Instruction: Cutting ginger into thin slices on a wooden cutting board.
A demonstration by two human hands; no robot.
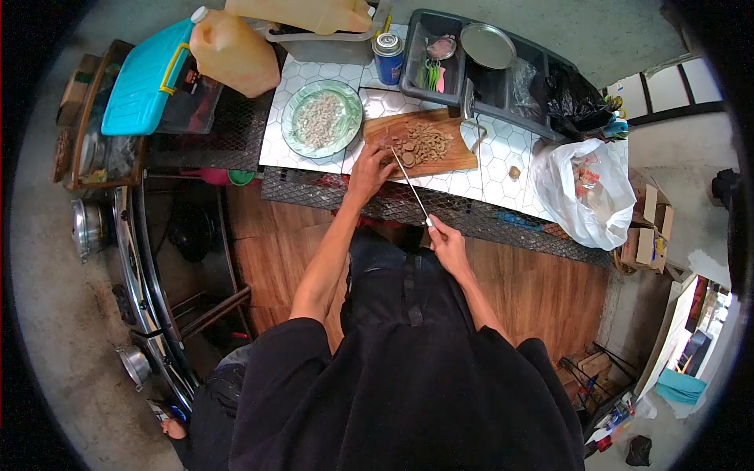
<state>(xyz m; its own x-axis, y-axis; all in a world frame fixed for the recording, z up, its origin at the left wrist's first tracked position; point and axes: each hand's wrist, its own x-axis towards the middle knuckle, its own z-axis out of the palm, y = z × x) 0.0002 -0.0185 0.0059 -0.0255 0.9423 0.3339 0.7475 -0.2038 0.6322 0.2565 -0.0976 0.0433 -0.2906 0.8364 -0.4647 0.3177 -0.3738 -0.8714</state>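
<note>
My right hand [447,242] is closed round the white handle of a kitchen knife [413,187], whose blade points up and left to the edge of a wooden cutting board [465,160]. My left hand [371,172] is at the board's left end, fingers bent beside the blade tip; whether they hold a piece is hidden. Chopped brown pieces [433,143] lie heaped on the board, with a few round slices near the blade. Left of the board, a green plate [290,134] holds pale chopped food [320,119]. One small brown lump [514,172] rests on the tiles at the right.
Behind the board stand a blue can [388,62] and a grey divided tray [406,88]. An open white plastic bag [612,206] sits at the counter's right end. A large jug [235,56] and turquoise-lidded box [144,82] are at left. Another person's hand [173,428] shows at lower left.
</note>
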